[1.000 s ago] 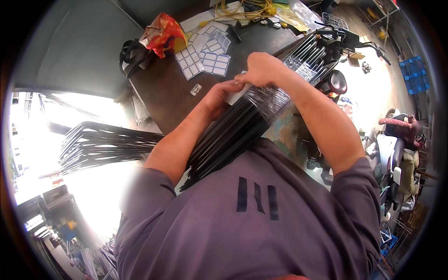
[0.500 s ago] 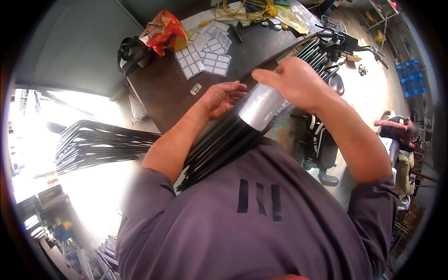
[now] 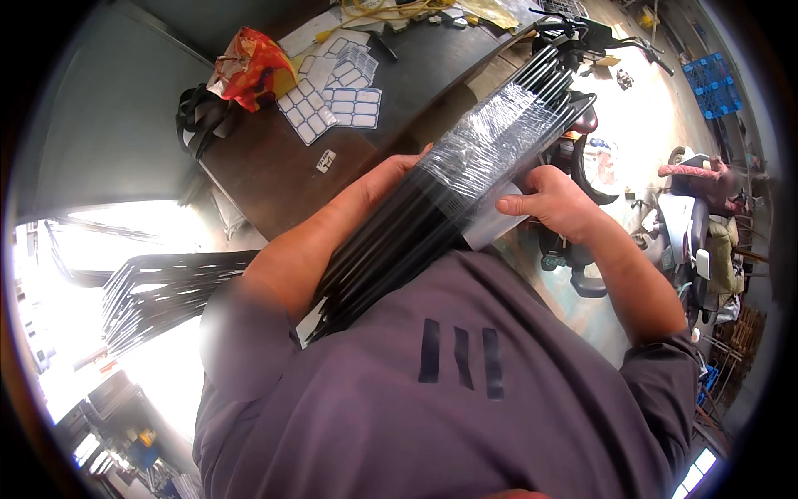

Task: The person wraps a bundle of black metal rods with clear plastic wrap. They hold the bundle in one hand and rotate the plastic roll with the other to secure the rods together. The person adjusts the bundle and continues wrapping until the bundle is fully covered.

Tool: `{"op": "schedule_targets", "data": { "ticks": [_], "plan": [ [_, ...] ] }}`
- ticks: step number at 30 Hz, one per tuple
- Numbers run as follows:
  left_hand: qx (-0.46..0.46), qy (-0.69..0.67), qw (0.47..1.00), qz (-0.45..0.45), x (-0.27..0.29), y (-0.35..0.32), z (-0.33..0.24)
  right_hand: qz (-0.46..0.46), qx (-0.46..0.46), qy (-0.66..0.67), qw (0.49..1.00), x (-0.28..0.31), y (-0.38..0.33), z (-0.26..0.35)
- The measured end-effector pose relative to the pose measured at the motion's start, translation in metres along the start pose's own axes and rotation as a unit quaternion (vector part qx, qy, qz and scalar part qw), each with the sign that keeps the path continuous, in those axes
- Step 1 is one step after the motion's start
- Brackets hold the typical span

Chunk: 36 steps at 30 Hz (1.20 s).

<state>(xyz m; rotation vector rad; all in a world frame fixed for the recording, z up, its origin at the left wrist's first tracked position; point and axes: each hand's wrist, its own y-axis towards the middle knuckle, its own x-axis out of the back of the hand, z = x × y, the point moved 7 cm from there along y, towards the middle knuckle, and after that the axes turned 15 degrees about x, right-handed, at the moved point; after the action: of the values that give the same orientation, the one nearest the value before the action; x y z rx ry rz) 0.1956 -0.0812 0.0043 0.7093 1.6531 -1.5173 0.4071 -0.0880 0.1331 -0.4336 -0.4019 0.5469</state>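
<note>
A bundle of long black tubes slants in front of my body, from low left to upper right. Clear stretch film is wrapped in shiny creases round its upper part. On the near side of the bundle, my right hand grips a roll of stretch film, thumb on top and the other fingers partly hidden. My left hand is at the far side, against the bundle's edge; its fingers disappear behind the tubes, so what they hold does not show.
Beyond the bundle stands a dark table with label sheets, a red and yellow plastic bag and a yellow cable. More bent black tubes lie left. Scooters and a blue plastic crate are at right.
My right hand and the film roll have moved from on top of the bundle down to its near side. My left hand has slid behind the far edge. The view has shifted slightly.
</note>
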Motion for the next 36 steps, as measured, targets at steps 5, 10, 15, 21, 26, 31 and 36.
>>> {"op": "schedule_targets", "data": {
  "ticks": [5,10,15,21,26,31,36],
  "plan": [
    [0.034,0.008,0.999,0.022,-0.005,0.003,0.019,-0.04,0.023,-0.093,0.995,-0.01,0.008,-0.024],
    [0.038,0.041,0.998,0.018,-0.006,0.002,0.016,-0.043,0.045,-0.08,0.995,-0.03,0.023,-0.033],
    [0.013,0.043,0.999,0.007,0.006,0.0,0.011,-0.09,0.139,-0.105,0.98,-0.049,0.038,-0.038],
    [-0.068,-0.018,0.995,-0.074,0.012,-0.038,-0.017,-0.115,0.209,-0.259,0.936,-0.012,-0.01,0.093],
    [-0.151,-0.029,0.983,-0.101,0.013,-0.048,-0.022,-0.093,0.288,-0.487,0.819,-0.041,0.104,0.138],
    [-0.184,-0.018,0.982,-0.034,0.03,-0.042,-0.029,0.153,0.067,-0.559,0.812,-0.067,0.159,0.108],
    [-0.188,-0.019,0.981,-0.05,0.027,-0.036,-0.023,0.147,0.073,-0.555,0.815,-0.071,0.174,0.098]
  ]
}}
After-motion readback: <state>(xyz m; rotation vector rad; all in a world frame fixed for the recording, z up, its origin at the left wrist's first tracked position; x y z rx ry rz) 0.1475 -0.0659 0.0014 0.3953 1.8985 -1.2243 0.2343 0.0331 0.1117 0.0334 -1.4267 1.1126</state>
